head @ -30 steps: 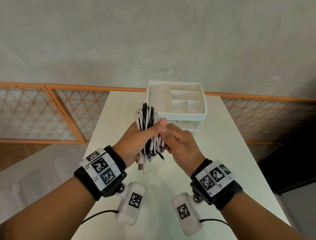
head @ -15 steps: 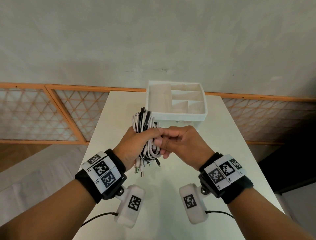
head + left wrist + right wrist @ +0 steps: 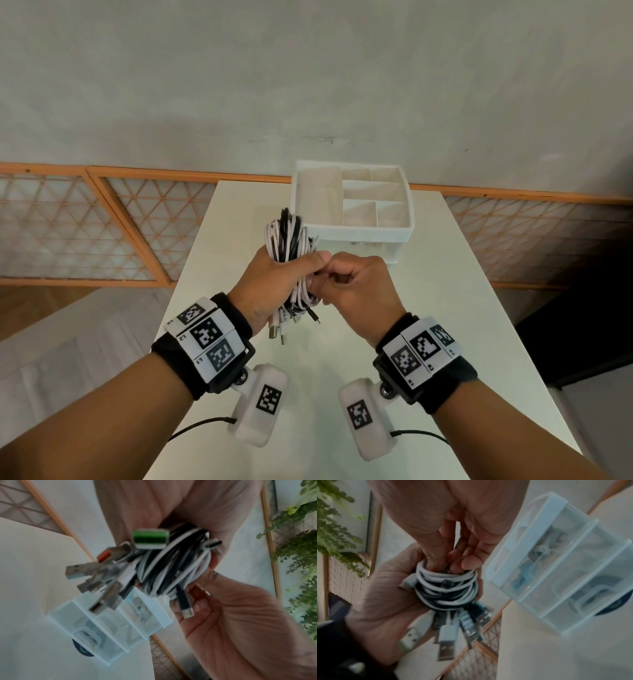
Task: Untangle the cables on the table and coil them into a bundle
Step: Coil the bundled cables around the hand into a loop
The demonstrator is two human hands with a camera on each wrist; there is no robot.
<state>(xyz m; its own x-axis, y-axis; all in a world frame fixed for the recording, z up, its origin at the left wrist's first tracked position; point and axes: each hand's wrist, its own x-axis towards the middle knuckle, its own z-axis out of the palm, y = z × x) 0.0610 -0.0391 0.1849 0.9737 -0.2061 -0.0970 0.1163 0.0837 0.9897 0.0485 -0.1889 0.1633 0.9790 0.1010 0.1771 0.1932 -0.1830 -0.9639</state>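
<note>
A coiled bundle of white and black cables (image 3: 287, 240) (image 3: 173, 568) (image 3: 447, 588) is held upright above the white table (image 3: 445, 308). My left hand (image 3: 274, 284) grips the bundle round its middle, thumb across the front. My right hand (image 3: 356, 287) meets it from the right, its curled fingers pinching the strands at the coil (image 3: 436, 555). Several USB plugs (image 3: 277, 330) (image 3: 85, 572) (image 3: 445, 639) dangle loose from the bottom of the bundle.
A white compartment organizer (image 3: 352, 202) with clear drawers (image 3: 106, 626) (image 3: 556, 574) stands just behind the hands at the table's far side. An orange-framed lattice railing (image 3: 85, 222) runs behind and left of the table. Green foliage (image 3: 302, 547) shows in the wrist views.
The right hand has rolled from palm-side contact to a closed pinch on the coil and its wrist shifted right. The bundle has tilted slightly left; the left hand keeps its grip.
</note>
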